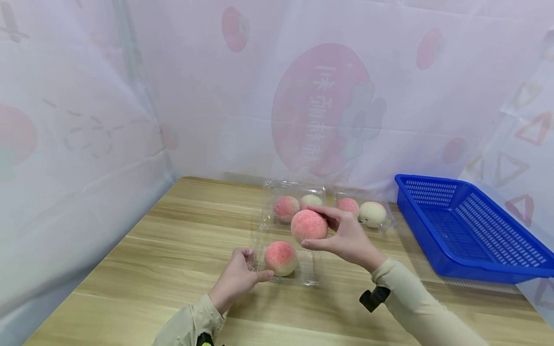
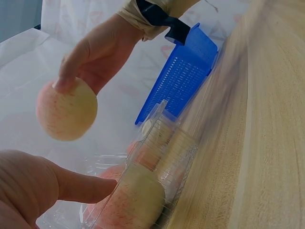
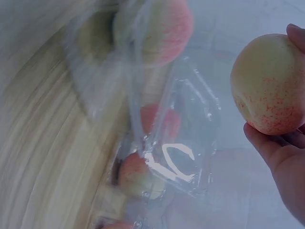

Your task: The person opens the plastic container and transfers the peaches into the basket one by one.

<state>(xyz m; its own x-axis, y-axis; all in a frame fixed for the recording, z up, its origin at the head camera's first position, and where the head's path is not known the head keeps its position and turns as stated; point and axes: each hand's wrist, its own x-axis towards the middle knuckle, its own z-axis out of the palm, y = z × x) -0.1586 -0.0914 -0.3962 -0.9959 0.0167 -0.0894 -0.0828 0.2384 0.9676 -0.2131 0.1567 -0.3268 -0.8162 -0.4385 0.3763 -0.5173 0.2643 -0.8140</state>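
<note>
My right hand [image 1: 352,240] holds a pink peach [image 1: 309,227] in the air, thumb below and fingers over it. The pale side of this peach [image 3: 269,83] faces the right wrist camera. Below it on the table is a clear plastic clamshell box [image 1: 308,275], lid up, with one peach [image 1: 280,258] in its left part. At the box's left edge, my left hand [image 1: 238,278] grips the wall. In the left wrist view its thumb [image 2: 86,187] lies against the rim beside the boxed peach [image 2: 136,200]; the other fingers are mostly hidden there.
Behind are two peaches, one pink [image 1: 285,209] and one pale [image 1: 311,202], in clear plastic. Right of them, another clear box [image 1: 389,222] holds two peaches. A blue perforated basket [image 1: 459,265] stands at the right of the wooden table [image 1: 151,269]. Printed white sheeting encloses the back and sides.
</note>
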